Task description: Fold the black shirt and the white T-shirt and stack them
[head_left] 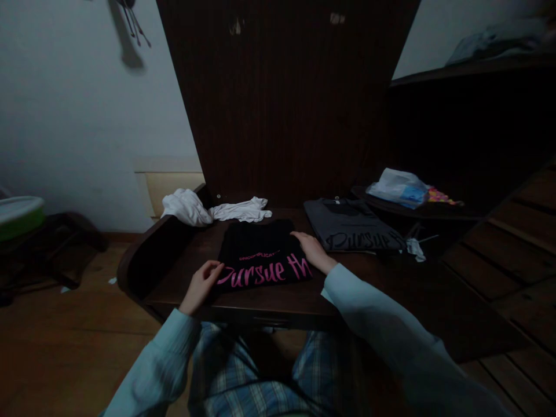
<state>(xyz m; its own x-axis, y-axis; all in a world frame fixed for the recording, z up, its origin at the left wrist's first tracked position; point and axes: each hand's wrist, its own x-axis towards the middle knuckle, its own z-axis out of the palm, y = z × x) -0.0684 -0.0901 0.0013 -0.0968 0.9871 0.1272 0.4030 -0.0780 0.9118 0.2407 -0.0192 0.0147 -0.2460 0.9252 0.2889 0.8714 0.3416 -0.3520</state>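
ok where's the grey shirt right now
In the head view, the grey shirt lies folded to the right of the black shirt, between it and the plastic bag farther back.

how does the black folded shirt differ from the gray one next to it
The black shirt has pink lettering; the gray shirt has dark lettering. The black shirt lies between the left hand and right hand; the gray shirt lies farther back, to the right. Both are folded, with "Pursue th" showing.

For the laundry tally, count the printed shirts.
2: black shirt, by the left hand and right hand; gray shirt, right of the black one. Others may be hidden beneath.
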